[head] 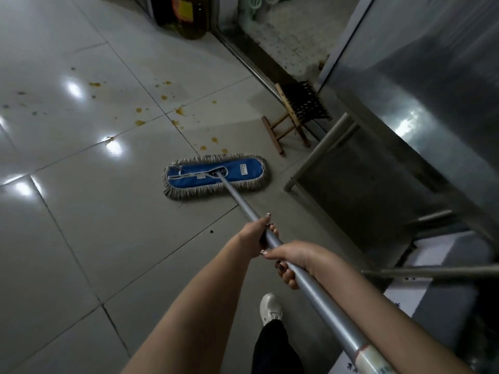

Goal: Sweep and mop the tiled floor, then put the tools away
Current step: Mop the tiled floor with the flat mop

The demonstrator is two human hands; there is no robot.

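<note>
Flat blue mop head with grey fringe point(216, 175), being held flat on the grey tiled floor point(81, 225), far of the hands and slightly left. Its long axis is being kept left to right, across the silver metal handle point(326, 306). The handle is being grasped by both hands, the left hand point(260, 234) nearer the head and the right hand point(293, 261) just behind it. Orange-brown spots point(178, 112) are being left just beyond the head, so a push away is probably being called for.
</note>
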